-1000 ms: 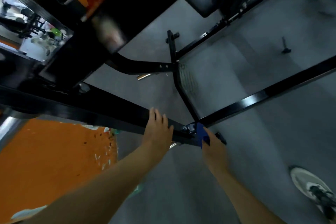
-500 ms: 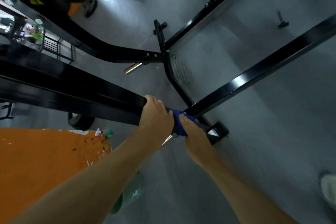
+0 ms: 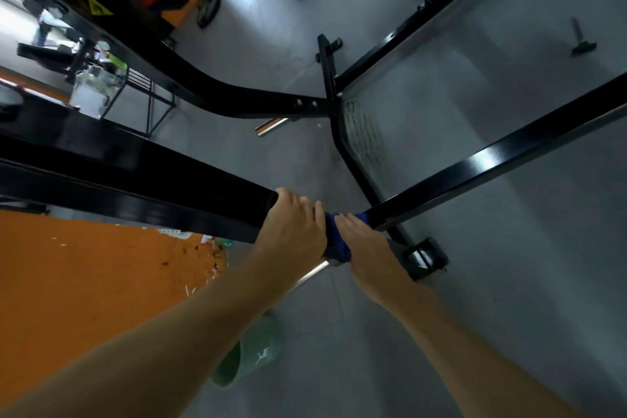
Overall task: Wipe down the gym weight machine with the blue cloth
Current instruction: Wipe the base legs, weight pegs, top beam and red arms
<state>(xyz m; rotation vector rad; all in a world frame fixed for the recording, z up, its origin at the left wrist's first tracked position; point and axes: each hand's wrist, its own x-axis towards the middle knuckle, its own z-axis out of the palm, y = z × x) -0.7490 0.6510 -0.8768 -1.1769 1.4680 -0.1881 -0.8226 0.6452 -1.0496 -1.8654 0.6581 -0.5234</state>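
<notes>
Blue cloth (image 3: 336, 241) lies pressed under right hand (image 3: 369, 248) fingers (image 3: 346, 224).

A single wide-angle head camera looks steeply down from above the person's two outstretched forearms, close over the glossy black square-tube steel frame of the weight machine (image 3: 210, 204) and facing forward along it toward the smooth grey concrete floor (image 3: 492, 265). The bare left hand (image 3: 291, 231) and bare right hand (image 3: 369, 248) sit near the middle of the view, and straight beams bow toward the edges; no second view overlaps it
</notes>
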